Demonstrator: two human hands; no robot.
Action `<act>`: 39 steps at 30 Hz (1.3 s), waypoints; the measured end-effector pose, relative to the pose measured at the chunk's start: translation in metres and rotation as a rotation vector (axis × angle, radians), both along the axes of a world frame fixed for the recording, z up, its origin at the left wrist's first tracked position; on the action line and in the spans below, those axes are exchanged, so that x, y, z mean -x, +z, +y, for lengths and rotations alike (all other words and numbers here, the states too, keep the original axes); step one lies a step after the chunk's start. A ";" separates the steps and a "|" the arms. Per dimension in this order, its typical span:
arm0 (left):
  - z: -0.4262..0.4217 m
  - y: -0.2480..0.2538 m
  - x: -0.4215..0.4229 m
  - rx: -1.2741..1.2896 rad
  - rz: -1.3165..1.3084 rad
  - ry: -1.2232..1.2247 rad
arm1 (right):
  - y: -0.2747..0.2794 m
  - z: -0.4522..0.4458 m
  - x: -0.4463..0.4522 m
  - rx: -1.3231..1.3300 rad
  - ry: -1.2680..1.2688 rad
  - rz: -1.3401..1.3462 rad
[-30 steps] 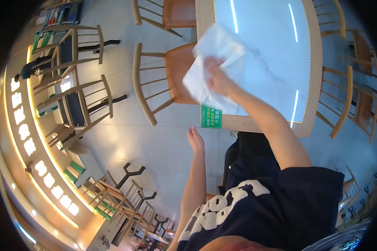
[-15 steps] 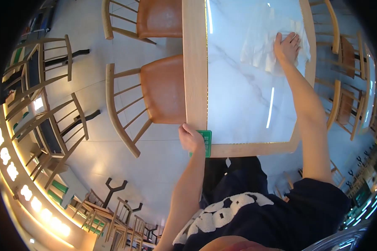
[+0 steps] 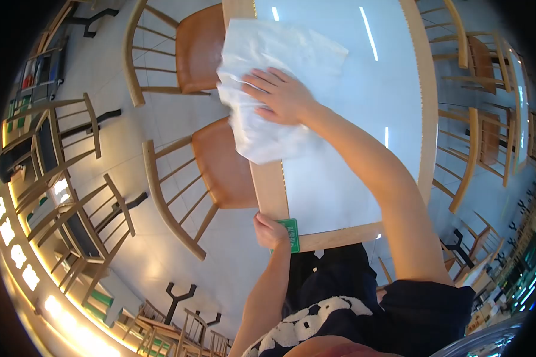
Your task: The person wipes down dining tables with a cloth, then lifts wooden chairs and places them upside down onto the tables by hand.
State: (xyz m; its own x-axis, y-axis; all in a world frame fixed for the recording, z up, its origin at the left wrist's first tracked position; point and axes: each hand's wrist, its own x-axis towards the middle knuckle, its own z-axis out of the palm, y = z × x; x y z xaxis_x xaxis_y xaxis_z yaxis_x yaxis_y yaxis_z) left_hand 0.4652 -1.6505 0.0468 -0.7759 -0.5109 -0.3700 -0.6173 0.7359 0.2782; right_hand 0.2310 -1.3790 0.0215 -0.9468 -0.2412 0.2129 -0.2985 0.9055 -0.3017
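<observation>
A white cloth lies spread over the left side of the marble-patterned table, overhanging its wooden edge. My right hand presses flat on the cloth, fingers stretched out. At the table's near left corner, my left hand is closed around the wooden edge; its fingertips are partly hidden. Right beside that hand, a small green sign with pale lettering sits on the corner.
Two chairs with brown seats stand along the table's left side. More wooden chairs are on the right. Farther left are other tables and chairs on the pale floor.
My right hand has swept the cloth from the table's far right across to its left edge. My left hand stays at the corner while the view has shifted.
</observation>
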 end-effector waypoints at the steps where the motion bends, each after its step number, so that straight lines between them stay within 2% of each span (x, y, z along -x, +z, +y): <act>1: 0.000 -0.002 -0.001 0.009 -0.009 -0.003 | 0.006 0.027 -0.022 -0.007 0.030 -0.026; 4: -0.004 -0.002 -0.002 0.013 -0.032 -0.009 | 0.001 0.127 -0.101 0.033 -0.409 0.011; 8: -0.007 -0.002 -0.003 -0.004 -0.038 -0.024 | -0.017 0.224 -0.258 -0.291 -0.956 0.063; 9: -0.008 -0.004 -0.004 -0.015 -0.025 -0.023 | -0.012 0.218 -0.297 -0.222 -1.094 -0.057; 13: -0.012 -0.008 -0.007 -0.034 0.009 -0.025 | -0.019 0.110 -0.419 -0.162 -1.335 0.009; 14: -0.011 -0.008 -0.006 -0.032 0.017 -0.025 | -0.036 0.095 -0.463 -0.379 -1.245 -0.020; 15: -0.008 -0.007 -0.004 -0.029 0.000 -0.018 | -0.057 0.055 -0.472 -0.232 -1.314 0.129; 20: -0.007 0.003 0.001 0.025 -0.096 -0.032 | -0.015 0.034 -0.385 -0.275 -1.344 -0.212; 23: -0.008 0.000 -0.001 0.030 -0.056 -0.041 | -0.011 0.102 -0.303 -0.263 -1.144 -0.156; 24: -0.008 -0.001 -0.002 0.022 -0.048 -0.041 | -0.020 0.130 -0.272 -0.272 -1.128 -0.134; 25: -0.009 -0.002 -0.003 0.014 -0.040 -0.044 | -0.003 0.143 -0.231 -0.229 -1.119 -0.120; 26: -0.010 -0.004 -0.003 0.007 -0.030 -0.047 | -0.017 0.172 -0.201 -0.252 -1.110 -0.124; 29: -0.006 0.003 0.000 0.001 -0.050 -0.027 | -0.028 0.222 -0.111 -0.221 -1.150 -0.062; 32: -0.003 0.004 0.000 0.002 -0.047 -0.014 | -0.032 0.221 -0.043 -0.123 -1.299 -0.020; 34: 0.000 0.005 0.001 0.000 -0.036 -0.002 | -0.039 0.198 -0.012 -0.268 -1.229 -0.074; 36: 0.000 0.007 0.001 0.005 -0.029 0.006 | -0.016 0.134 -0.003 -0.791 -0.911 -0.322; 39: 0.001 0.007 0.001 -0.002 -0.024 -0.003 | -0.043 0.053 -0.059 -1.449 -0.320 0.183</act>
State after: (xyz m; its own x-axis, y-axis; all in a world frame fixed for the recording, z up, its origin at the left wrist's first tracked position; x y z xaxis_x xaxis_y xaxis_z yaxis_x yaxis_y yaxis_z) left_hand 0.4639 -1.6493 0.0537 -0.7686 -0.5075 -0.3894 -0.6212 0.7374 0.2651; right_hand 0.2897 -1.3257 -0.0217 -0.9864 -0.1339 0.0954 0.0322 0.4111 0.9110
